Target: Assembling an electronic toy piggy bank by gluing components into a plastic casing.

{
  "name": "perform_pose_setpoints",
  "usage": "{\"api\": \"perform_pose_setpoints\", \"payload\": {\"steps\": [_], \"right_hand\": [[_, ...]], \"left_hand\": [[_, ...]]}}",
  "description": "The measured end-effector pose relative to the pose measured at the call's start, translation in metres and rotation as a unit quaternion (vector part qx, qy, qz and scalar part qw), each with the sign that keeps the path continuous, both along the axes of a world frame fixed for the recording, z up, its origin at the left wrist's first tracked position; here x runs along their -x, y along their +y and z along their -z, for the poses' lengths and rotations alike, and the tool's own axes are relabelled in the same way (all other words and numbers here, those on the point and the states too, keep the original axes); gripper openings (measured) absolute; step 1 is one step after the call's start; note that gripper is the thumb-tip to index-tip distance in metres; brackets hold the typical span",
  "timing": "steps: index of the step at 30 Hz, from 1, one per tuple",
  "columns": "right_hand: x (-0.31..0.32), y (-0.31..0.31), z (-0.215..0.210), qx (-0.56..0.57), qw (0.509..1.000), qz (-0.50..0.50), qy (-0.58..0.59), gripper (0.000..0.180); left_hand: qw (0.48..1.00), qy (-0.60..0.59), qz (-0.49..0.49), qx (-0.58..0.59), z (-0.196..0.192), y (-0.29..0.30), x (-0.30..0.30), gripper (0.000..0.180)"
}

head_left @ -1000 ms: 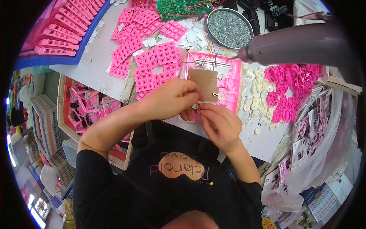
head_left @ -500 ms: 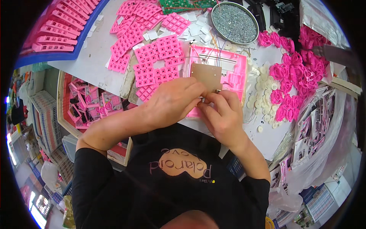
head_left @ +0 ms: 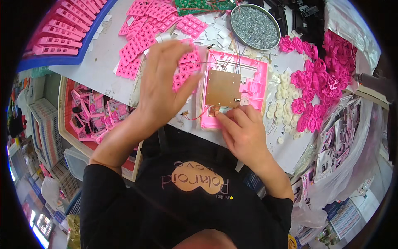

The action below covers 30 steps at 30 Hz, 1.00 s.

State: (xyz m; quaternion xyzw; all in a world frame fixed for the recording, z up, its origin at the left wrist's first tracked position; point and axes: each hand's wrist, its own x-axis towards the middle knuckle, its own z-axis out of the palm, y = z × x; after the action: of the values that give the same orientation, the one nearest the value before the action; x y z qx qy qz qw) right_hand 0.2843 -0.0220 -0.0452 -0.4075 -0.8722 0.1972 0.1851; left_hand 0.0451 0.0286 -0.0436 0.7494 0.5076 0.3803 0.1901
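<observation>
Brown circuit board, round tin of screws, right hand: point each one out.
brown circuit board [head_left: 222, 88], head view, middle of its bare face.
round tin of screws [head_left: 253, 21], head view, on the screws inside.
right hand [head_left: 244, 133], head view, back of the hand.

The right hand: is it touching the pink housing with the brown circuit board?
Touching. The head view shows the right hand with fingertips pressed on the lower edge of the pink housing, just below the brown circuit board.

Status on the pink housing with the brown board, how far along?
Done: the brown circuit board sits inside the pink housing, wires running across its top. In hand: the right hand presses at the housing's lower edge by a small copper part; the left hand hovers open over the pink keypad mats, holding nothing. Left: the red wire trails loose off the housing; no cover fitted.
</observation>
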Motion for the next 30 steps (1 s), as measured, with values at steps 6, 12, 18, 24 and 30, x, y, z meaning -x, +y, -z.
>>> {"api": "perform_pose_setpoints", "payload": {"steps": [6,12,18,24,30], "right_hand": [[0.011,-0.009,-0.004,-0.027,0.995,0.04,-0.084,0.044],[-0.003,0.006,-0.009,0.005,0.999,-0.038,-0.029,0.046],[0.011,0.001,-0.004,-0.05,0.993,0.0,-0.111,0.044],[0.011,0.005,-0.012,-0.008,0.987,-0.043,-0.152,0.044],[0.003,0.013,-0.018,0.017,0.988,-0.092,-0.123,0.043]], "left_hand": [[0.958,0.017,0.173,0.228,0.007,-0.055,0.026,0.052],[0.823,-0.288,0.098,0.48,-0.013,-0.05,0.033,0.032],[0.769,-0.414,0.116,0.474,-0.019,-0.028,0.03,0.027],[0.803,-0.405,0.081,0.429,-0.004,-0.024,0.017,0.023],[0.791,-0.424,0.13,0.42,-0.004,-0.017,0.006,0.024]]}}
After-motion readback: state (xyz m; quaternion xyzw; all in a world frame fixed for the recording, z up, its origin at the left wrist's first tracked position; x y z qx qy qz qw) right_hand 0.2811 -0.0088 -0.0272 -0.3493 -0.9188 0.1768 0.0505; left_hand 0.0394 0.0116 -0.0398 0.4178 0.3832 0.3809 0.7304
